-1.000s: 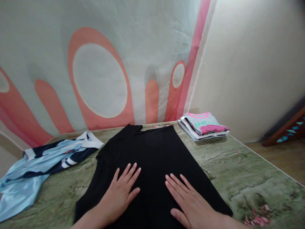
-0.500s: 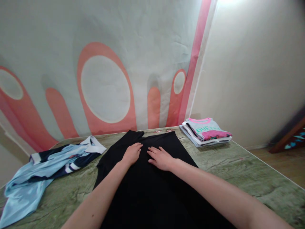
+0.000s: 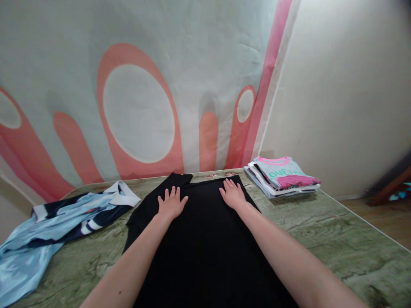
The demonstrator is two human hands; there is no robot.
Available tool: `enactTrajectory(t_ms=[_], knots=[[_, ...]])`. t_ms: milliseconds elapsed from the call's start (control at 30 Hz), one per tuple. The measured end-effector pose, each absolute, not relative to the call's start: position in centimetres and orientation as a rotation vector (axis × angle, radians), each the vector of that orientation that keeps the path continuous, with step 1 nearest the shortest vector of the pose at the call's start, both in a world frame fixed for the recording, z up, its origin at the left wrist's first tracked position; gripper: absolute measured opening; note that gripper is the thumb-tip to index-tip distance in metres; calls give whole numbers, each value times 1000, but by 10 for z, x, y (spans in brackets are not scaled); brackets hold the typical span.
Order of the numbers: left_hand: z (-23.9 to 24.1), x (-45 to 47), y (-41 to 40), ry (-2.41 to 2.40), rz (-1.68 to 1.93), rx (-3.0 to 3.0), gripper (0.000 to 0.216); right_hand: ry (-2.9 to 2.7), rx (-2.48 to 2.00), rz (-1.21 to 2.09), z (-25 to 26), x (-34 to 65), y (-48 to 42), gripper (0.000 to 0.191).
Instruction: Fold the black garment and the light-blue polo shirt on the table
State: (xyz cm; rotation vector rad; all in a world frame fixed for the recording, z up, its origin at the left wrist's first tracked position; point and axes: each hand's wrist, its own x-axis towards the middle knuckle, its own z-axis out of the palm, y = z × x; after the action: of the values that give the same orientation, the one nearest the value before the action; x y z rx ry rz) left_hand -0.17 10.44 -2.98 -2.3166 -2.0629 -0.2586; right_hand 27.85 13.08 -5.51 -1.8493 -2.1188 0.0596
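A black shirt [image 3: 205, 239] lies spread on the table in front of me, its near end running out of the bottom of the view. A sleeve sticks out at its far left, and the right side makes a fairly straight edge. My left hand [image 3: 171, 203] rests flat on the upper left part of the cloth, fingers spread. Near the upper right corner, my right hand [image 3: 233, 193] lies palm down on the fabric with its fingers stretched out. Neither hand grips the cloth.
On the left lies a rumpled light blue and navy shirt [image 3: 64, 226] with a white collar. A stack of folded clothes [image 3: 282, 177], a grey and pink one on top, sits at the back right. The wood-patterned table [image 3: 314, 231] meets a wall behind.
My hands have moved apart across the black shirt, the left a little to the left, the right toward the far right corner. The fingers are more spread. The view has shifted slightly.
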Motion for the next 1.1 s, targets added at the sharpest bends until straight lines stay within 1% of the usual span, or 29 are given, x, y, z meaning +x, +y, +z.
enactTrajectory(t_ms=[100,200,267,333,467,533,600,667,700,900,967,1100], knots=[[-23,22,118,-1927,-294,-2410,54,-2156,-1785,47,-51,273,127,53],[-24,47,138,-1719,-227,-2657,49,-2300,-1627,66,-47,268,123,47],[-29,54,152,-1669,-153,-2763,52,-2345,-1587,73,-47,270,124,47],[-36,51,166,-1709,-121,-2773,59,-2302,-1658,61,-50,276,128,50],[-41,33,190,-1862,-125,-2683,61,-2143,-1876,29,-60,296,140,59],[-38,26,199,-1917,-133,-2640,58,-2104,-1933,16,-64,303,144,61],[-35,22,202,-1977,-180,-2559,49,-2088,-1963,5,-66,306,145,60],[-33,17,199,-2034,-269,-2436,41,-2085,-1983,-4,-67,306,144,59],[-33,13,196,-2054,-317,-2373,41,-2086,-1991,-7,-67,306,143,59],[-36,-3,178,-2058,-461,-2214,55,-2107,-2044,-6,-61,298,144,56],[-36,-2,176,-2052,-475,-2185,51,-2100,-2084,-5,-56,291,152,52],[-32,7,173,-2031,-483,-2116,36,-2088,-2067,-53,-45,278,167,41]])
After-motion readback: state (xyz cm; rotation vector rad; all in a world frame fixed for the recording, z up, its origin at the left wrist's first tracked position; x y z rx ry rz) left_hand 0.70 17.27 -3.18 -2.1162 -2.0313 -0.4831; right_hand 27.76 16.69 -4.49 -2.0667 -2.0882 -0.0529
